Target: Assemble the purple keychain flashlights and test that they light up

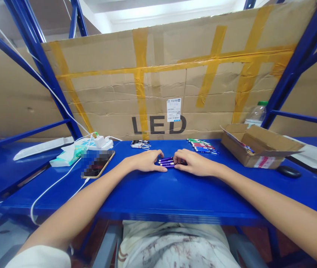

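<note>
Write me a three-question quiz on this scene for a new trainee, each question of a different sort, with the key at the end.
1. What lies between the left hand and the right hand?
a) a black mouse
b) purple pens
c) a bottle
2. True or false: the phone lies nearer the left hand than the right hand.
3. Name three colours seen in the row of pens just left of the open cardboard box.

Key: 1. b. 2. True. 3. Green, red and blue.
</note>
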The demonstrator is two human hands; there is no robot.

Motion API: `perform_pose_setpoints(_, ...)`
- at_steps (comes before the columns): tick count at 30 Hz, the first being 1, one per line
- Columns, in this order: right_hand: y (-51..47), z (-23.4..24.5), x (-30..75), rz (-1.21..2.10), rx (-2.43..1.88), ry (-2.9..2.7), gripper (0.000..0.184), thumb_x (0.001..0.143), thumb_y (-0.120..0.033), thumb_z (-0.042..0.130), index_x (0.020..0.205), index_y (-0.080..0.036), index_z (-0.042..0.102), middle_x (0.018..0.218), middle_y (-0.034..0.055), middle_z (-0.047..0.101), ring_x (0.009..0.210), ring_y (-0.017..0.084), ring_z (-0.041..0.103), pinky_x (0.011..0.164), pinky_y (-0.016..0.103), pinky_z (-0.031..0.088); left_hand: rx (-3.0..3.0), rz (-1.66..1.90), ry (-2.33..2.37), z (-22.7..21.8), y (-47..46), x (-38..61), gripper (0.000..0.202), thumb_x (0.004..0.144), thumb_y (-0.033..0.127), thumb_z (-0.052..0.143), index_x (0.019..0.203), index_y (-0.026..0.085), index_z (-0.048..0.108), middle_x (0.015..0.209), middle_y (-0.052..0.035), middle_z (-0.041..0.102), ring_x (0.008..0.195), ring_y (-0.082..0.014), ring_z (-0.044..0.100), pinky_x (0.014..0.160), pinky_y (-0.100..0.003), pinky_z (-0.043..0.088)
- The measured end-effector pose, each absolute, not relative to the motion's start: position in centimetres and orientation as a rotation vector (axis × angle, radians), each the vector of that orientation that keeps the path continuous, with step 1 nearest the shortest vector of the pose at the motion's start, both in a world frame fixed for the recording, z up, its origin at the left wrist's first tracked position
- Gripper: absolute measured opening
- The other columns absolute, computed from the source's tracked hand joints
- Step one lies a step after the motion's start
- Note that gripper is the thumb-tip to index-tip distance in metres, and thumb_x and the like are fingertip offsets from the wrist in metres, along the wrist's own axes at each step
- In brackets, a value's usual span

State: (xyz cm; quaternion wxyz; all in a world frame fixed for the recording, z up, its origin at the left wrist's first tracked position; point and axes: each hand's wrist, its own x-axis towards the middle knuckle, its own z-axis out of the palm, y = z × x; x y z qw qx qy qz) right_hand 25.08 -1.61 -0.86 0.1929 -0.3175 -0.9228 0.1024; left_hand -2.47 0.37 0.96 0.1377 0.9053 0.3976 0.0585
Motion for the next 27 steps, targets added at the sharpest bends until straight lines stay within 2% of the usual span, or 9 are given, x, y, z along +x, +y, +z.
perform_pose_setpoints(4, -1.6, -1.0, 25.0, 0.279, -0.886, -2.594, 0.008, 0.104, -0.031, 0.063, 0.099, -0.024, 0.062, 0.102, 0.0069, 0.071, 0.098, 0.026, 0.063, 0.088, 0.039, 0.049, 2.616, 0.159, 1.09, 1.2, 0.2, -2.2, 0.059, 0.094, 0.066, 0.069, 0.132, 0.023, 0.061, 0.103, -0.0058, 0.072, 0.092, -0.0257, 0.069, 0.075, -0.033, 0.047)
perform_pose_setpoints(9, -1.0, -1.1, 25.5, 0.193, -0.94, -2.541, 0.012, 0.108, -0.027, 0.05, 0.106, -0.024, 0.062, 0.109, 0.0102, 0.07, 0.104, 0.029, 0.061, 0.093, 0.044, 0.047, 2.554, 0.13, 1.097, 1.6, 0.1, -2.2, 0.058, 0.096, 0.061, 0.07, 0.136, 0.021, 0.059, 0.095, -0.0032, 0.072, 0.084, -0.0242, 0.068, 0.072, -0.032, 0.045)
perform_pose_setpoints(18, -0.9, -1.9, 25.2, 0.156, -0.943, -2.581, 0.01, 0.108, -0.03, 0.055, 0.106, -0.024, 0.063, 0.107, 0.0089, 0.071, 0.101, 0.029, 0.06, 0.092, 0.043, 0.049, 2.497, 0.124, 1.11, 1.3, 0.3, -2.1, 0.065, 0.096, 0.059, 0.07, 0.144, 0.019, 0.056, 0.095, -0.0036, 0.071, 0.086, -0.0244, 0.067, 0.075, -0.032, 0.045)
perform_pose_setpoints(23, -0.8, -2.0, 25.1, 0.123, -0.972, -2.549, 0.007, 0.107, -0.029, 0.056, 0.105, -0.024, 0.061, 0.109, 0.0099, 0.07, 0.103, 0.03, 0.059, 0.092, 0.043, 0.048, 2.491, 0.132, 1.138, 1.4, 0.2, -2.0, 0.063, 0.096, 0.061, 0.069, 0.141, 0.018, 0.059, 0.1, -0.0052, 0.073, 0.088, -0.0247, 0.068, 0.076, -0.032, 0.045)
perform_pose_setpoints(27, -0.5, -2.3, 25.0, 0.107, -0.985, -2.537, 0.009, 0.107, -0.03, 0.056, 0.1, -0.025, 0.059, 0.103, 0.0084, 0.07, 0.098, 0.029, 0.059, 0.089, 0.043, 0.047, 2.525, 0.136, 1.162, 1.3, 0.1, -2.0, 0.058, 0.098, 0.06, 0.067, 0.138, 0.019, 0.061, 0.099, -0.0055, 0.073, 0.089, -0.0251, 0.068, 0.075, -0.032, 0.044)
